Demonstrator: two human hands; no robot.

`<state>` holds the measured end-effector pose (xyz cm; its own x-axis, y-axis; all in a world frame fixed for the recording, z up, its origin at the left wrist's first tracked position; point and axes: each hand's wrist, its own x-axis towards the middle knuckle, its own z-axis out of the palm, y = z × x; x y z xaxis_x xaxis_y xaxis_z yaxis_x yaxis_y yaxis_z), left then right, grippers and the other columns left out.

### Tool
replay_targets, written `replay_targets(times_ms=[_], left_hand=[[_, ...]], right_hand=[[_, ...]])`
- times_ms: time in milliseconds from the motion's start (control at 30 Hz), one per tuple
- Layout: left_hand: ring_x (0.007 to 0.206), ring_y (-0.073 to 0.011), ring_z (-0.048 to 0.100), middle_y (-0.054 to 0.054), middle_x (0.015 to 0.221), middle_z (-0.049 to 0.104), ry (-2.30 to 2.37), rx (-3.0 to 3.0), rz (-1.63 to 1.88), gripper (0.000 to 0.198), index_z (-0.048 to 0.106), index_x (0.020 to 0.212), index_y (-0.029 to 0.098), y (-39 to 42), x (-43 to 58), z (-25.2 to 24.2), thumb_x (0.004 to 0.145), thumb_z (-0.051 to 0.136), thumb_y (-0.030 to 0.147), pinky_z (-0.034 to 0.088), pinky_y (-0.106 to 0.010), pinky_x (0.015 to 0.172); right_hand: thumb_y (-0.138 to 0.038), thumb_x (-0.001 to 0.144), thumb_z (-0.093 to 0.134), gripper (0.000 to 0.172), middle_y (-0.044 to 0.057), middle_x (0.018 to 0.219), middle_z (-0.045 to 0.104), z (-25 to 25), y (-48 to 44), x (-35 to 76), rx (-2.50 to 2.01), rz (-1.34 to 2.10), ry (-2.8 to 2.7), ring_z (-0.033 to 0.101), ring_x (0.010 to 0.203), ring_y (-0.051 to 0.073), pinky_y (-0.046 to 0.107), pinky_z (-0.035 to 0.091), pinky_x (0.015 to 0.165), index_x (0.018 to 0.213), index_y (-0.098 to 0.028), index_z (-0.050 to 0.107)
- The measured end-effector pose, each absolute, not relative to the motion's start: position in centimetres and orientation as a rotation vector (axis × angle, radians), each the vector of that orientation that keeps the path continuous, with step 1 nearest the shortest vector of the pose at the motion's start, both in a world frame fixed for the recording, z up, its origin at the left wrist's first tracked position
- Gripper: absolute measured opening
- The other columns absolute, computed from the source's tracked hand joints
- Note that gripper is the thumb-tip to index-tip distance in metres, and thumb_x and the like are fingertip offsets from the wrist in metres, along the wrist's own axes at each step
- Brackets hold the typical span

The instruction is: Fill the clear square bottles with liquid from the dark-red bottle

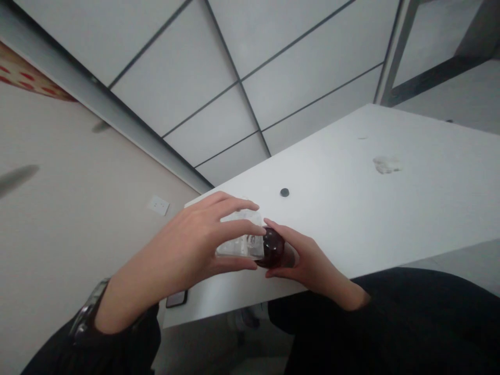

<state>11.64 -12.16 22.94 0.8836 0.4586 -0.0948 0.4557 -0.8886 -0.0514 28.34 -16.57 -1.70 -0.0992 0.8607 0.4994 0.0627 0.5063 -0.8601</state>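
Observation:
My left hand (199,234) is closed around a clear, see-through container (238,245) with a small dark print near one end. Its fingers lie over the top and the thumb supports the near side. Against the container's right end sits a glossy dark red-brown rounded object (273,246), perhaps a bottle; its kind is unclear. My right hand (302,255) grips that object from the right, with fingers on the far side and thumb on the near side. Both things are close over the white table (344,208). My palms and fingers hide parts of them.
A small dark round disc or cap (285,192) lies on the table beyond my hands. Farther right is a crumpled piece of clear plastic (386,165). A phone-like dark object (177,299) rests at the left table edge. A wall socket (159,205) and panelled partition (219,99) border the table.

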Motion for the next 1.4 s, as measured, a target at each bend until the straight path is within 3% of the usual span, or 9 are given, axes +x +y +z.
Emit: replay_targets(times_ms=[167,333,567,1400], left_hand=[[0.128,-0.0296,0.065,-0.007,0.143,0.067,-0.891,-3.108,0.088,0.035,0.073,0.126,0.032,-11.8,10.0,22.4,0.095,0.077,0.047,0.054,-0.050,0.110],[0.126,-0.0269,0.067,-0.007,0.138,0.070,-0.981,-3.173,0.041,0.034,0.074,0.122,0.031,-11.6,9.2,21.9,0.095,0.075,0.051,0.056,-0.044,0.108],[0.124,-0.0278,0.067,-0.007,0.136,0.072,-0.933,-3.121,0.061,0.033,0.076,0.123,0.032,-11.8,9.8,22.2,0.095,0.076,0.049,0.054,-0.046,0.109],[0.110,-0.0284,0.070,-0.005,0.125,0.077,-0.780,-2.939,0.347,0.026,0.082,0.111,0.035,-12.4,14.8,23.7,0.086,0.087,0.039,0.059,-0.038,0.084]], right_hand=[[-0.039,0.076,0.096,0.102,0.011,0.150,0.065,-1.5,-16.4,28.5,-0.800,0.841,-1.554,0.064,0.138,0.033,0.048,0.054,0.115,0.163,-0.033,0.044],[-0.037,0.074,0.097,0.104,0.012,0.151,0.065,-1.3,-16.5,28.6,-0.828,0.853,-1.561,0.062,0.140,0.033,0.049,0.052,0.117,0.163,-0.032,0.044],[-0.036,0.075,0.097,0.103,0.012,0.151,0.065,-1.1,-16.6,28.7,-0.824,0.866,-1.558,0.061,0.141,0.033,0.050,0.050,0.119,0.163,-0.032,0.044],[-0.038,0.072,0.098,0.104,0.011,0.151,0.065,-1.5,-16.5,28.4,-0.817,0.836,-1.533,0.063,0.138,0.034,0.050,0.054,0.115,0.161,-0.033,0.046]])
